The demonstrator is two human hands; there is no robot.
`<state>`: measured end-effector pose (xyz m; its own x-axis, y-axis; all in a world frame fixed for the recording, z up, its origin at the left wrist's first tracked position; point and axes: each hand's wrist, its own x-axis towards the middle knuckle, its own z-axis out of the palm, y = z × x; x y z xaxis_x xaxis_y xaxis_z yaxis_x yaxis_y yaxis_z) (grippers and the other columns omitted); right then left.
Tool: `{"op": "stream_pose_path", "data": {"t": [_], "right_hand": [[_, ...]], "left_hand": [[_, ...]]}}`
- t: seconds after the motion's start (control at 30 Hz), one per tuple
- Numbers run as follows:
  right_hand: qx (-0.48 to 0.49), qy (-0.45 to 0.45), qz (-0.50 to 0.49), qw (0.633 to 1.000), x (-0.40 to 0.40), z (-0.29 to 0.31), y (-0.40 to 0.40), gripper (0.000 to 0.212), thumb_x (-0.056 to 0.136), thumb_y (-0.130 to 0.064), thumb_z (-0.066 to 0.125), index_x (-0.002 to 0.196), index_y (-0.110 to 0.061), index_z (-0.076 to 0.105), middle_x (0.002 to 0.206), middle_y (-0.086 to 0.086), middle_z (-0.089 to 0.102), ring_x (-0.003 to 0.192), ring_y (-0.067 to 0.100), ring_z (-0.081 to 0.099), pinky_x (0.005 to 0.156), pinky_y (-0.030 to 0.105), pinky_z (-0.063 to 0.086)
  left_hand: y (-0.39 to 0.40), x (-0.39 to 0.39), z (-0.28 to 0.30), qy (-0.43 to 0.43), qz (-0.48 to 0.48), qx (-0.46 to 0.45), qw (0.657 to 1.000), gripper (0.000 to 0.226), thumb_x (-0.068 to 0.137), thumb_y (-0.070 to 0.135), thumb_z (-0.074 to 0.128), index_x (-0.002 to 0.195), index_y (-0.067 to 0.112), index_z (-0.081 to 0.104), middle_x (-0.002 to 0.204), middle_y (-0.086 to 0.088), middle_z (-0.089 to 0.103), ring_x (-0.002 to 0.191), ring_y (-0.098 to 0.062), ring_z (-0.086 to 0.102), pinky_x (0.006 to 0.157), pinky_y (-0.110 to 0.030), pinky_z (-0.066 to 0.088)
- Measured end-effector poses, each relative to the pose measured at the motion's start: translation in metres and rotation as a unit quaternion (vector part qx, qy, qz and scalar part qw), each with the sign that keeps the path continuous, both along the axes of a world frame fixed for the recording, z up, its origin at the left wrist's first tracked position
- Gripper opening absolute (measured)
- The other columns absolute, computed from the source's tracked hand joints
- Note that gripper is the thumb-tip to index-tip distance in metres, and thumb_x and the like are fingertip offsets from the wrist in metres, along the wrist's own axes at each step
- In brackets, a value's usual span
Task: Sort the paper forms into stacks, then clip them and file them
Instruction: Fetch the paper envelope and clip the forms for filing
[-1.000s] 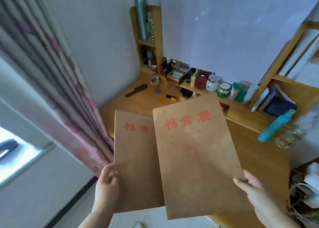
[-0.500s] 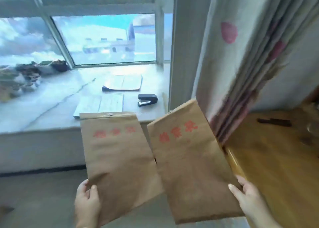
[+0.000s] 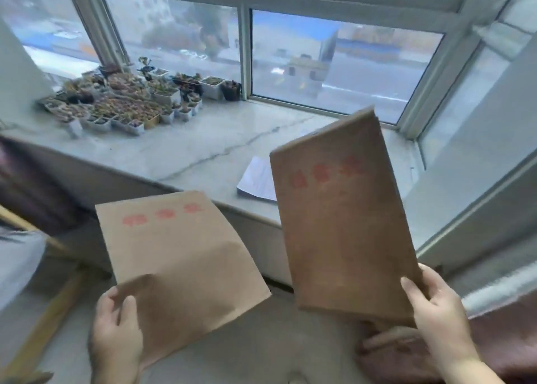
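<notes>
Now that the view has swung from the desk to the sill (image 3: 203, 151), each envelope is at the forms (image 3: 257, 181): left hand (image 3: 116, 337) pinches one (image 3: 180, 255), right hand (image 3: 436, 314) grips the other (image 3: 343, 223). Filing looks next.

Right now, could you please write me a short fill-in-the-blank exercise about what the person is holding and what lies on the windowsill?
1. The left hand and right hand each grip one brown ____.
2. The characters printed near the top of each envelope are ____ in colour.
3. Small potted plants crowd the ____ end of the windowsill.
4. White papers on the sill are partly hidden behind the ____ envelope.

Missing words: envelope; red; left; right
</notes>
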<state>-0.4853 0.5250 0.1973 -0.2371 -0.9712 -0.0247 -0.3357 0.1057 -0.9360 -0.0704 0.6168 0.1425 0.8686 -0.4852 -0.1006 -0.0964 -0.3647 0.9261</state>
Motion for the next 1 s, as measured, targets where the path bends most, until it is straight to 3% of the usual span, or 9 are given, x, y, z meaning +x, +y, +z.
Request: {"op": "stream_pose_path", "data": {"t": [0.07,0.2,0.33,0.43,0.6,0.7,0.83,0.9,1.0], "right_hand": [[-0.006,0.006,0.02,1.0,0.02,0.001,-0.033,0.032,0.094,-0.005,0.058,0.096,-0.036,0.068,0.088,-0.016,0.074,0.087,0.011,0.067,0.083,0.029,0.051],[-0.013,-0.083,0.044,0.995,0.065,-0.003,-0.111,0.031,0.096,-0.004,0.054,0.095,-0.031,0.07,0.093,-0.018,0.074,0.089,0.003,0.067,0.08,0.013,0.051],[0.003,-0.125,0.06,0.99,0.108,0.0,-0.183,0.029,0.098,-0.005,0.051,0.098,-0.028,0.068,0.102,-0.007,0.074,0.095,0.008,0.067,0.088,0.023,0.054],[0.009,-0.132,0.05,0.99,0.133,0.0,-0.233,0.028,0.098,-0.007,0.049,0.101,-0.031,0.063,0.109,-0.005,0.07,0.101,0.015,0.064,0.092,0.034,0.048],[0.014,-0.116,0.006,0.993,0.161,0.002,-0.294,0.033,0.096,-0.002,0.048,0.117,-0.026,0.058,0.115,0.005,0.065,0.099,0.021,0.059,0.084,0.033,0.043],[0.029,-0.091,-0.008,0.995,0.178,-0.006,-0.325,0.034,0.094,-0.002,0.049,0.106,-0.032,0.06,0.111,0.004,0.066,0.101,0.027,0.06,0.082,0.033,0.046],[0.08,-0.092,-0.055,0.991,0.207,-0.024,-0.346,0.036,0.093,0.002,0.051,0.11,-0.028,0.063,0.112,0.007,0.067,0.097,0.027,0.06,0.064,0.018,0.052],[0.102,-0.09,-0.088,0.987,0.221,-0.029,-0.344,0.034,0.093,0.001,0.052,0.106,-0.027,0.064,0.109,0.008,0.067,0.095,0.028,0.061,0.06,0.017,0.052],[0.134,-0.095,-0.144,0.976,0.239,-0.032,-0.333,0.031,0.094,0.004,0.051,0.116,-0.016,0.061,0.104,0.014,0.067,0.087,0.029,0.059,0.062,0.031,0.049]], "left_hand": [[-0.014,0.015,0.006,-0.029,0.021,-0.017,0.999,0.025,0.088,0.031,0.053,0.112,0.028,0.05,0.095,-0.014,0.065,0.094,-0.035,0.061,0.082,-0.04,0.044],[-0.054,0.05,0.017,-0.016,0.049,-0.073,0.996,0.021,0.096,0.017,0.052,0.115,0.026,0.055,0.1,-0.014,0.065,0.09,-0.024,0.059,0.08,-0.02,0.047],[-0.099,0.081,0.048,-0.038,0.094,-0.083,0.991,0.021,0.09,0.023,0.054,0.092,0.044,0.056,0.081,0.013,0.068,0.088,-0.028,0.057,0.094,-0.047,0.042],[-0.126,0.106,0.056,-0.029,0.077,-0.083,0.993,0.024,0.099,0.012,0.047,0.102,0.035,0.051,0.097,-0.008,0.061,0.098,-0.028,0.056,0.097,-0.052,0.041],[-0.17,0.152,0.047,0.022,0.05,-0.045,0.998,0.017,0.1,0.013,0.047,0.106,0.028,0.054,0.098,-0.009,0.064,0.1,-0.032,0.059,0.098,-0.053,0.043],[-0.213,0.178,0.043,0.061,-0.006,-0.053,0.997,0.02,0.1,0.004,0.043,0.11,0.018,0.053,0.089,-0.01,0.065,0.084,-0.027,0.058,0.08,-0.037,0.046],[-0.285,0.224,0.026,0.098,-0.125,-0.006,0.987,0.027,0.098,-0.003,0.043,0.102,0.019,0.058,0.076,-0.004,0.073,0.062,-0.009,0.065,0.069,-0.03,0.05],[-0.326,0.246,0.02,0.11,-0.192,0.027,0.975,0.033,0.097,-0.004,0.045,0.095,0.026,0.06,0.088,-0.017,0.071,0.064,-0.007,0.066,0.074,-0.03,0.05],[-0.39,0.272,0.012,0.116,-0.294,0.064,0.947,0.042,0.097,-0.002,0.046,0.088,0.035,0.065,0.086,0.0,0.071,0.089,-0.006,0.066,0.08,-0.024,0.047]]}}
